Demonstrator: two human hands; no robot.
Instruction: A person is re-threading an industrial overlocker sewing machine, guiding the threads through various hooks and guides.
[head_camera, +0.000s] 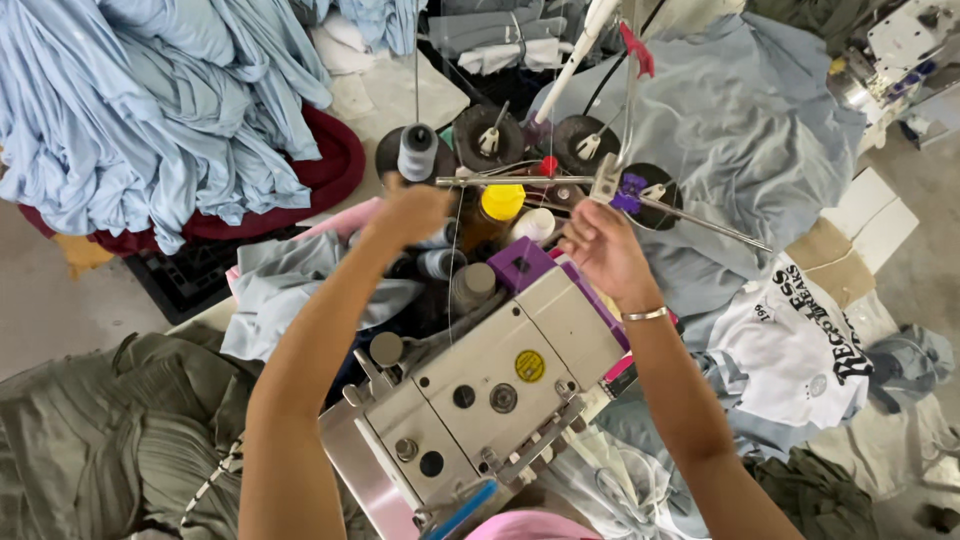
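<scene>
Both hands were raised over the back of a cream-grey metal overlock sewing machine (490, 385), up at its horizontal steel thread-guide bar (500, 181). The left hand (408, 213) was closed into a loose fist just below the bar, beside a grey cone of thread (416, 152) standing on its black round stand; whether it pinched a thread could not be told. The right hand (600, 250), with a thin silver bangle (646, 314) at the wrist, had its fingers (578, 222) drawn narrowly together just under the bar, near a small purple clip (628, 195) fixed on it. A fine pale thread (452, 270) ran down from the bar between the two hands toward the machine, though contact with either hand was too fine to see.

Between the hands stood a yellow-capped bottle (501, 203). Heaps of pale blue cloth (150, 110) lay to the upper left over a dark red tub (335, 165), olive green fabric (110, 430) filled the lower left, and a white printed shirt (795, 350) lay to the right on more blue cloth.
</scene>
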